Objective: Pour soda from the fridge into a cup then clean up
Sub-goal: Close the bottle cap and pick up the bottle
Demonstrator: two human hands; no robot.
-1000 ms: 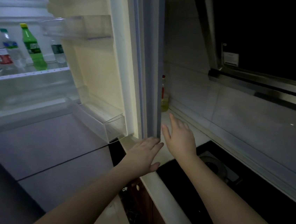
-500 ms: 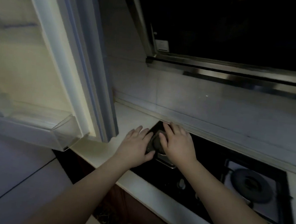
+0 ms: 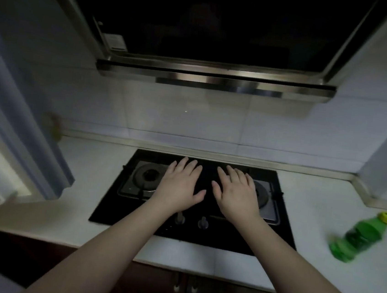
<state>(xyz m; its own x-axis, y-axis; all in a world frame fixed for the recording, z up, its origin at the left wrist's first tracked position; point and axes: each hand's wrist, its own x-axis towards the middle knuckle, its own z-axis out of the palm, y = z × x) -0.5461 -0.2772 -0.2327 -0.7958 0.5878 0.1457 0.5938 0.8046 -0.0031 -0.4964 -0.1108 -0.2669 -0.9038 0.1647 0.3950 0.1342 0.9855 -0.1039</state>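
Observation:
A green soda bottle [image 3: 359, 236] with a yellow cap stands on the white counter [image 3: 317, 211] at the far right, well away from both hands. My left hand [image 3: 179, 185] and my right hand [image 3: 236, 192] are stretched out side by side, palms down, fingers straight, over the middle of the black gas hob [image 3: 193, 232]. Neither hand holds anything. The open fridge door [image 3: 22, 133] fills the left edge. No cup is in sight.
Two burners sit on the hob, the left burner [image 3: 148, 176] beside my left hand. Two knobs [image 3: 192, 220] lie at its front. A dark range hood [image 3: 214, 77] hangs above. A tiled wall runs behind, and the counter's back right corner steps forward.
The view swung right from the open fridge to the hob. Both hands travelled right from the fridge door's edge to above the hob's middle. The green bottle on the counter came into view.

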